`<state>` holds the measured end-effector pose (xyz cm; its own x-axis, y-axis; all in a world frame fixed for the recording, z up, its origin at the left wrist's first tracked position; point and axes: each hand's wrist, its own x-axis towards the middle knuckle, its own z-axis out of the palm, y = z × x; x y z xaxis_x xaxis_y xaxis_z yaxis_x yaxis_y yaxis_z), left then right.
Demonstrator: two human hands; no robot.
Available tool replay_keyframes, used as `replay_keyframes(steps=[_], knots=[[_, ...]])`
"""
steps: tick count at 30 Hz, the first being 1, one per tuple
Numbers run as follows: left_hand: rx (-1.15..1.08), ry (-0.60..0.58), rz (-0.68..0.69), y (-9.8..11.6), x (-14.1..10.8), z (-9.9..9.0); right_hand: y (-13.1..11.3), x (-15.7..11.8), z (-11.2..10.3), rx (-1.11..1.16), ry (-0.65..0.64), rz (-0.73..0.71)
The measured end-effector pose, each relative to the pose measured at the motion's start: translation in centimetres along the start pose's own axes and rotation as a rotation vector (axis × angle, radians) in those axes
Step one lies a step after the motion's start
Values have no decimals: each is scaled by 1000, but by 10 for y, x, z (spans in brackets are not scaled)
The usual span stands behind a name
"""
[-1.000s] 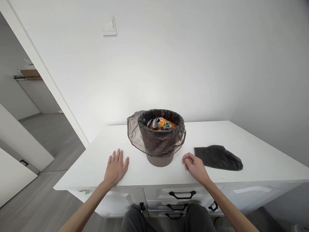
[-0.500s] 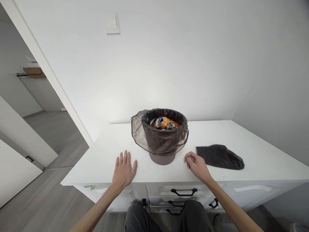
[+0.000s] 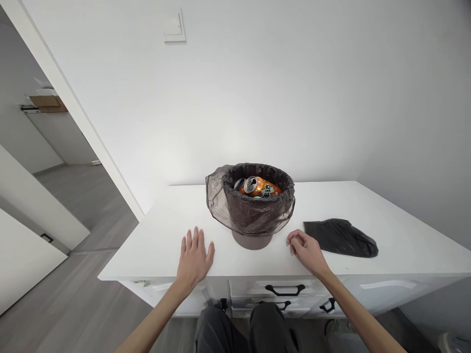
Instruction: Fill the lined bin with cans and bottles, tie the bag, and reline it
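Note:
A brown bin (image 3: 252, 241) stands upright on the white countertop (image 3: 140, 255), lined with a thin dark plastic bag (image 3: 257, 213) folded over its rim. Orange drink cans (image 3: 265, 188) lie inside, near the top. To the left of the bin, my left hand (image 3: 194, 259) rests palm down on the counter with its fingers spread, holding nothing. My right hand (image 3: 307, 252) lies on the counter to the right of the bin, its fingers curled in; whether anything is between them is hidden. Just beyond it is a folded black plastic bag (image 3: 342, 238).
Behind the counter rises a white wall (image 3: 275, 98) with a switch (image 3: 174, 28). Drawers with black handles (image 3: 285, 290) are below the counter's front edge, above my knees. At the left, a doorway shows a cardboard box (image 3: 47, 103).
The whole view has shifted slightly, with the counter items a little further right in the picture. My knees have moved closer together. Both hands keep their places on the counter.

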<state>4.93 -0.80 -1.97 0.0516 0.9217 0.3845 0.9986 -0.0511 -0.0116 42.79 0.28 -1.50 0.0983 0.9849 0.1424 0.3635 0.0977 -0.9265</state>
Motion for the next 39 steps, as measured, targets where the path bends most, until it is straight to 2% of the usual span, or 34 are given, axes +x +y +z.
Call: replay_keyframes(steps=[14,27,39], knots=[[-22,20,8,1,0,-3,-10,-2,-3,105,50,22],[-42,35,23,-6,0,4,27,2,-3,89,-4,66],[8,6,15,-8,2,3,30,5,-4,151,-67,78]])
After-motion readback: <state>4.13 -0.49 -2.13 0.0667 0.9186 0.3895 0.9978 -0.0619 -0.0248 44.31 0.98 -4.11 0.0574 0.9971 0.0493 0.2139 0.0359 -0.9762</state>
